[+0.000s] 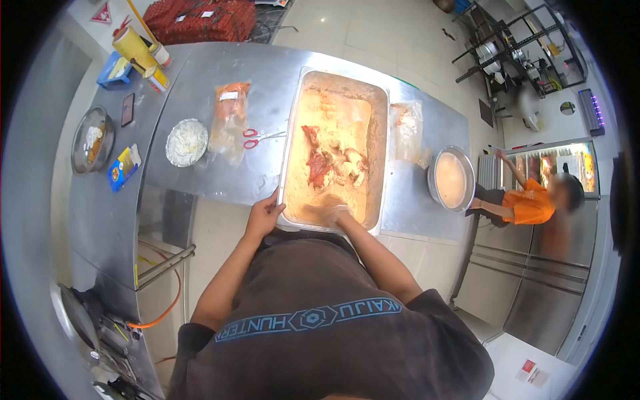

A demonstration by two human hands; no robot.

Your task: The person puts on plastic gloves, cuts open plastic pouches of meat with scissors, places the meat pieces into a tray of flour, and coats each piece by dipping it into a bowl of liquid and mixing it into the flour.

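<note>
A deep rectangular metal tray (385, 143) lies in front of me, holding a pale orange, creamy mixture (343, 113). Dark red pieces that look like meat (319, 167) sit in the middle of it, partly coated. My left hand (267, 211) grips the tray's near left corner, thumb over the rim. Inside the tray, at the near end, my right hand (330, 212) touches the mixture; it is smeared by motion and coated, so its fingers are unclear. Red-handled scissors (252, 139) lie left of the tray, their blades pointing toward it.
Left of the tray are a labelled plastic bag (230, 120) and a white-filled bowl (187, 143). To the right stand another bag (407, 127) and a round basin (452, 179) of orange liquid. A person in an orange shirt (530, 203) is beside the fridge at right.
</note>
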